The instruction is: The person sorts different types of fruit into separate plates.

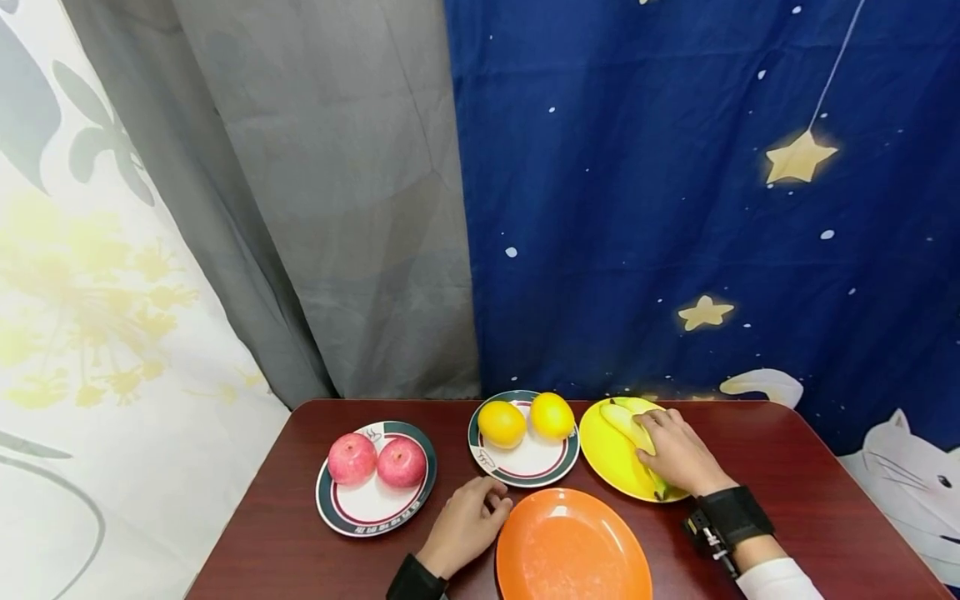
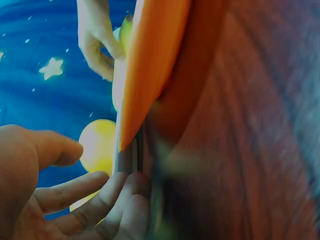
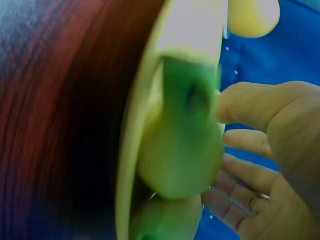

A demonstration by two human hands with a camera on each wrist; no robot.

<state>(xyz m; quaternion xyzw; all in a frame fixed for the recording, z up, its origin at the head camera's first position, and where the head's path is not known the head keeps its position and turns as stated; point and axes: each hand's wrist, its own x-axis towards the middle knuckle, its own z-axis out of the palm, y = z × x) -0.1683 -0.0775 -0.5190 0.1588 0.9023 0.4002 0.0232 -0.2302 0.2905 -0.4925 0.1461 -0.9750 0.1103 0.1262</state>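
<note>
Two bananas lie on a yellow plate at the back right. My right hand is over them, fingertips at their upper side. In the right wrist view the thumb and loosely bent fingers meet the edge of a banana; they do not wrap round it, and firm contact is hard to tell. My left hand is near the left rim of an orange plate. Its fingers are relaxed and hold nothing; whether they touch the rim cannot be told.
Two yellow lemon-like fruits sit on a green-rimmed white plate at the back middle. Two pink apples share a similar plate to the left. The dark red table ends at the curtains.
</note>
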